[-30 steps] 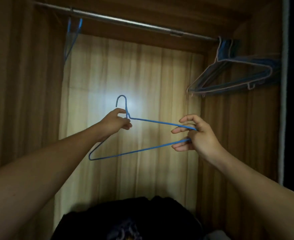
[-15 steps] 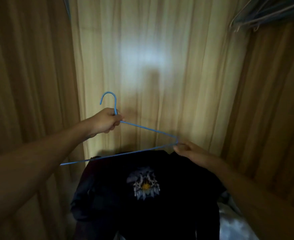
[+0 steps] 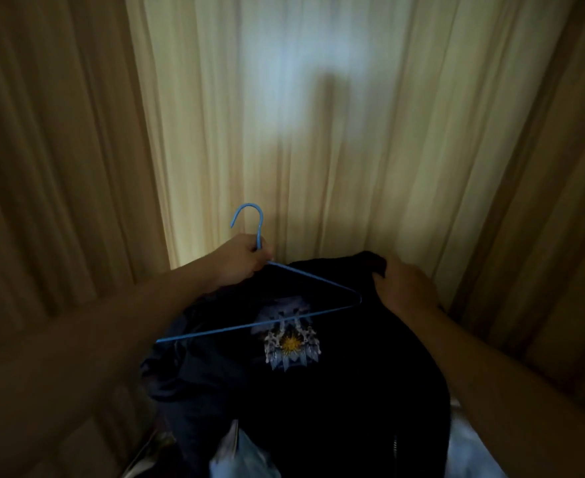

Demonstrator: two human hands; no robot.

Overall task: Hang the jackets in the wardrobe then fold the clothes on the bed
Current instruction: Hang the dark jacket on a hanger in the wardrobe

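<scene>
Now, left hand [image 3: 241, 262]: blue hanger [image 3: 318, 281] is gripped below its hook.
Right hand [image 3: 404, 288]: top edge of the dark jacket [image 3: 353, 391] is grasped.

The view is dim and warm, with one pale glare patch on the wardrobe's back panel [image 3: 284, 81], a soft shadow crossing it, the dark jacket [image 3: 353, 391] sinking to near-black, and the picture blurring towards its stretched lower corners.

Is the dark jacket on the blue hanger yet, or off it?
Off. The left hand holds the blue hanger by its neck, wire bare over the dark jacket; the right hand grips the jacket's top edge.
</scene>
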